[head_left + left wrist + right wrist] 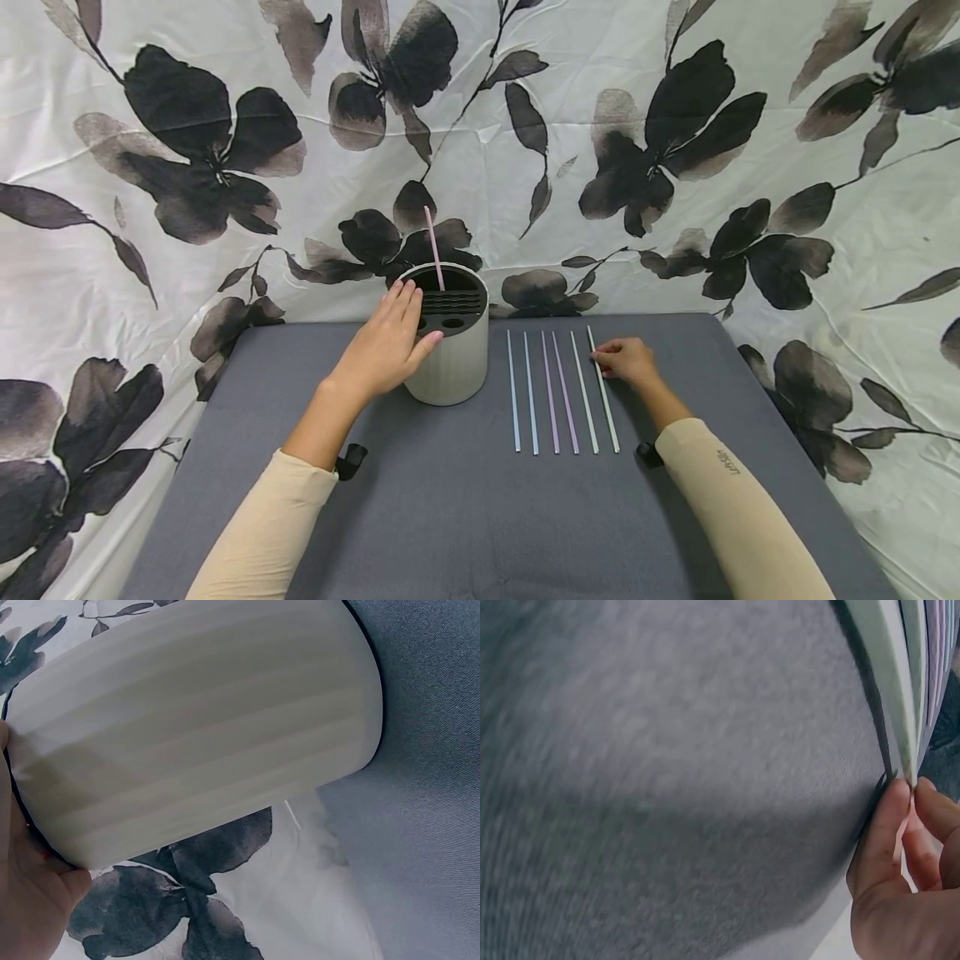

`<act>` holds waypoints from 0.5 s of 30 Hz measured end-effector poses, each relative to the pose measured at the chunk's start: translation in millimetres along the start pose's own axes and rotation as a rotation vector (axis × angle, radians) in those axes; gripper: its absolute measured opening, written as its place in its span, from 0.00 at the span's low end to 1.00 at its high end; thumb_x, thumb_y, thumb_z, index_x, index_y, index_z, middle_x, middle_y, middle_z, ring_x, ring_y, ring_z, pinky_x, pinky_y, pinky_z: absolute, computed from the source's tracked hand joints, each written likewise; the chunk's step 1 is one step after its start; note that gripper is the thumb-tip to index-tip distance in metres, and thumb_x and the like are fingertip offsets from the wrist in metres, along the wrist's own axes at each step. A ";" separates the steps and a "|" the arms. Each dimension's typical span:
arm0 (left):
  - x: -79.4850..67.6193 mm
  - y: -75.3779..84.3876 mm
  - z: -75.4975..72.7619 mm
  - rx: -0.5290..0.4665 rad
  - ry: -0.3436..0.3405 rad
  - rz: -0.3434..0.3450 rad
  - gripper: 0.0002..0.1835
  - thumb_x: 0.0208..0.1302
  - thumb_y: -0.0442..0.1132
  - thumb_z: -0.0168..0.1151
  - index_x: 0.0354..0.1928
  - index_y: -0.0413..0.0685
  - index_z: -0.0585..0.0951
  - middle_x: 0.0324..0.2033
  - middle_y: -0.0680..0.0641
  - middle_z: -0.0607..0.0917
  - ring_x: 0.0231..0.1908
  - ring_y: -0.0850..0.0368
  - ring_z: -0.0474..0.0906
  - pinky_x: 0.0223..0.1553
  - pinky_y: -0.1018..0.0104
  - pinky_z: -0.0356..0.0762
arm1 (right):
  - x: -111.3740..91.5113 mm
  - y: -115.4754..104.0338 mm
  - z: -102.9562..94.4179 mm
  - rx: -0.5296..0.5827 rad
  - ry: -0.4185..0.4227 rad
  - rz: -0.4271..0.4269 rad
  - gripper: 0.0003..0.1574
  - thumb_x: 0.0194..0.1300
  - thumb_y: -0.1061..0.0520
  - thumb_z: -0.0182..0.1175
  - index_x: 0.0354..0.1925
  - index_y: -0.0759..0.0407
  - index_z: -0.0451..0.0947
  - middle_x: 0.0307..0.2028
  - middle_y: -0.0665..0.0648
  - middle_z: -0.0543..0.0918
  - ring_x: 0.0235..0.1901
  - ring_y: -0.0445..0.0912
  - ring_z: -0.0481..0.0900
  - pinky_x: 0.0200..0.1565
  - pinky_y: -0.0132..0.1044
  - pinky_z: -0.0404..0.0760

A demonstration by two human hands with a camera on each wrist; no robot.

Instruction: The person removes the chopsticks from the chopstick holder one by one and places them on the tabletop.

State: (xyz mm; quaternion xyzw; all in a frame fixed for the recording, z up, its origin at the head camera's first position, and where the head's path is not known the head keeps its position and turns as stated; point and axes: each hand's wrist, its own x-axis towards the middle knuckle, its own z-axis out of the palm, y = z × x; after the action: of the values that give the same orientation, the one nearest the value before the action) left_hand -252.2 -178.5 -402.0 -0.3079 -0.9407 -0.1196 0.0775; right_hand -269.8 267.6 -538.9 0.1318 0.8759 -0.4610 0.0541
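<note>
A ribbed off-white round holder (pixel 447 367) stands upright on the table, with a dark slotted top (pixel 453 302) that has round holes. One pink stick (pixel 433 246) rises from its back part. My left hand (pixel 385 337) rests on the holder's left rim, fingers straight and thumb spread; the left wrist view shows the holder's side (pixel 202 735) close up. To the right, my right hand (pixel 627 360) pinches the rightmost pale green stick (pixel 604 396) near its far end, between thumb and fingertips. In the right wrist view that stick (pixel 889 667) runs up from the fingertips.
Left of the held stick lie several thin sticks in a row: another pale green one (pixel 585 396), purple ones (pixel 565 396) and blue ones (pixel 513 396). The grey table (pixel 465 517) ends at a floral cloth (pixel 525 167) behind.
</note>
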 end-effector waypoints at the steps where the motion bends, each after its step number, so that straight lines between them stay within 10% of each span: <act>1: 0.2 0.0 0.1 0.002 -0.001 0.001 0.42 0.82 0.59 0.43 0.78 0.28 0.55 0.79 0.30 0.55 0.81 0.36 0.43 0.82 0.46 0.44 | 0.3 0.2 0.6 -0.004 0.007 0.007 0.18 0.69 0.60 0.68 0.49 0.75 0.83 0.28 0.50 0.87 0.24 0.34 0.82 0.29 0.28 0.87; 15: -0.2 1.0 1.1 0.002 -0.006 -0.006 0.43 0.82 0.60 0.43 0.79 0.29 0.54 0.79 0.31 0.55 0.82 0.37 0.43 0.82 0.45 0.45 | -3.3 -2.6 6.1 -0.153 0.086 -0.065 0.12 0.66 0.59 0.69 0.38 0.71 0.85 0.25 0.55 0.88 0.19 0.35 0.82 0.26 0.29 0.86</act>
State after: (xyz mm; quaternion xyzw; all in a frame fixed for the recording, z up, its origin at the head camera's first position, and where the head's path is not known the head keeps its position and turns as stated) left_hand -251.6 -177.5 -402.9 -0.3052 -0.9420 -0.1180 0.0745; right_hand -267.6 260.6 -539.6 0.1185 0.9138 -0.3882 0.0117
